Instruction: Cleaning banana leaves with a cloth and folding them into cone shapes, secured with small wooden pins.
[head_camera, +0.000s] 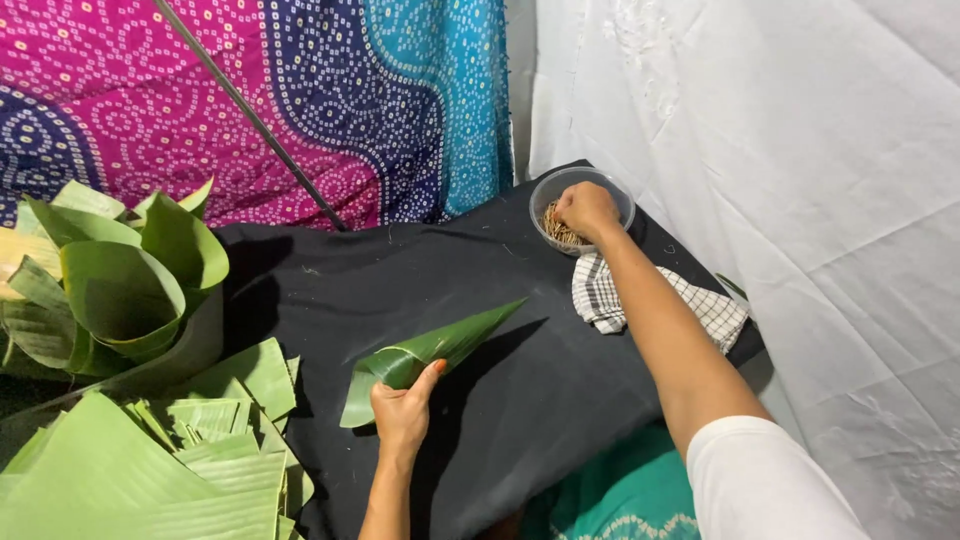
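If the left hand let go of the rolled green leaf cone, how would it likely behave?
The rolled green banana-leaf cone would probably spring open, since only the left hand pinches its overlap. It looks thin and light, and its round body may roll on the black cloth.

Centre: I hold the leaf cone (430, 352) on the tabletop (500, 400) in my left hand (403, 412).
Far right: my right hand (586, 208) sits in the bowl (540, 195), seemingly among thin sticks (556, 232).
Near the bowl: a cloth (610, 295) lies just before it.
Left: finished cones (120, 280) stand behind stacked cut leaves (150, 470).

Left hand (402, 412) pinched shut; right hand (586, 209) outstretched, fingers curled downward.
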